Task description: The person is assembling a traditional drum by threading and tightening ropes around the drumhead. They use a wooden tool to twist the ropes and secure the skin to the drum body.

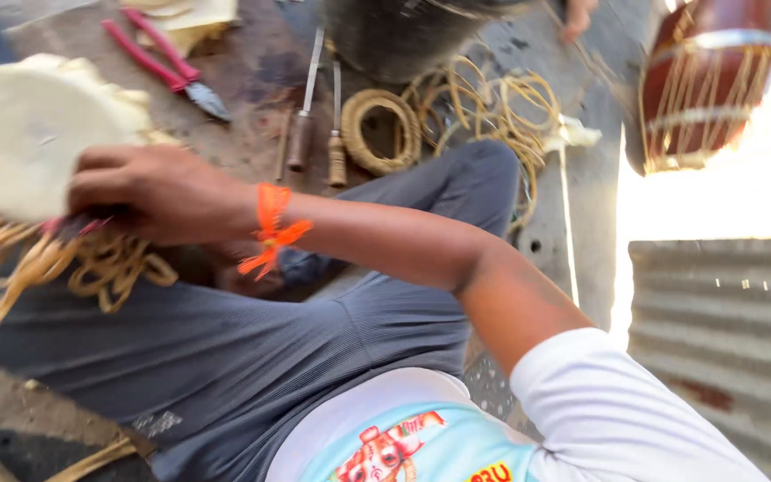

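1. Plainly, the largest thing is the pale round drumhead (24,134), lying over the person's grey-trousered lap at the floor's left edge, its face turned up toward the camera.
2. Tan lacing straps (91,263) hang from its near rim, trailing down and left.
3. Only one hand (149,192) shows, reaching across from the right, an orange thread on its wrist; which hand it is cannot be told. Its fingers curl shut on the straps at the rim, the drumhead lying just left of them.
4. Red-handled pliers (158,58) lie at the floor's far edge.
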